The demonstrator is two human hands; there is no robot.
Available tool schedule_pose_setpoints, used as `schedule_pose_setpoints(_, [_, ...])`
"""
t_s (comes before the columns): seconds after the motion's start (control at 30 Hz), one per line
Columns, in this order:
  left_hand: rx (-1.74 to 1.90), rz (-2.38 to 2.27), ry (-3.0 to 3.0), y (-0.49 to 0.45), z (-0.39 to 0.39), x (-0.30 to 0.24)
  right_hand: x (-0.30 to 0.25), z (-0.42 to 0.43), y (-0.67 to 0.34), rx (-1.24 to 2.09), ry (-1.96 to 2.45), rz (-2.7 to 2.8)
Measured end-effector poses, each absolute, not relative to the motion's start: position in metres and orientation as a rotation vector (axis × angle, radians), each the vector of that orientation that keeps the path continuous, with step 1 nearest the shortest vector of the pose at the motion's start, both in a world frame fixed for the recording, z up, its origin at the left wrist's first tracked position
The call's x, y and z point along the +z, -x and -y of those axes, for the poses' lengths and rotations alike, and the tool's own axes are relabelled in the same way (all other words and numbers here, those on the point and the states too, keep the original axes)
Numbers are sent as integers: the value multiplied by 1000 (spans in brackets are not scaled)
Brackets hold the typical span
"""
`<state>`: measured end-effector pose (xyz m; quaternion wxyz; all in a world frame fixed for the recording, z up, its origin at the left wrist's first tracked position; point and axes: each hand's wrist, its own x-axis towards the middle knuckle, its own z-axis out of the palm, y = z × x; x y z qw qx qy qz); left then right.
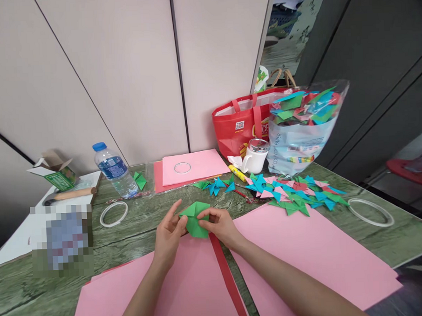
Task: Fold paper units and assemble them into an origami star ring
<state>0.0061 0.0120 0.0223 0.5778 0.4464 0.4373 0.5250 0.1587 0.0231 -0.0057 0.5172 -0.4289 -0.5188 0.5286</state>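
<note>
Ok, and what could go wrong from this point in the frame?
The left hand and right hand both pinch the green paper, so an uneven pull might crease or tear it. The right forearm crosses above the pink sheets and could drag them askew. The plastic bag, packed with folded pieces, might spill if knocked.

The green wood-grain table [415, 228] carries pink paper [316, 256], a bottle [116, 171], a red tote [229, 134], a plastic bag [296, 142], a mug [257, 157], folded shapes [296, 191] and white rings [112, 224].
</note>
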Motion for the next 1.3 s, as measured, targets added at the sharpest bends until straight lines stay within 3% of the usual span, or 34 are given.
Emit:
schedule_pose_setpoints(0.53, [1227, -1012, -945, -1, -18, 14, -5, -22, -163, 1202, 865, 1577])
schedule_pose_setpoints(1.3, [1215, -1131, -1113, -14, -8, 21, -2, -20, -148, 1212, 1006, 1123])
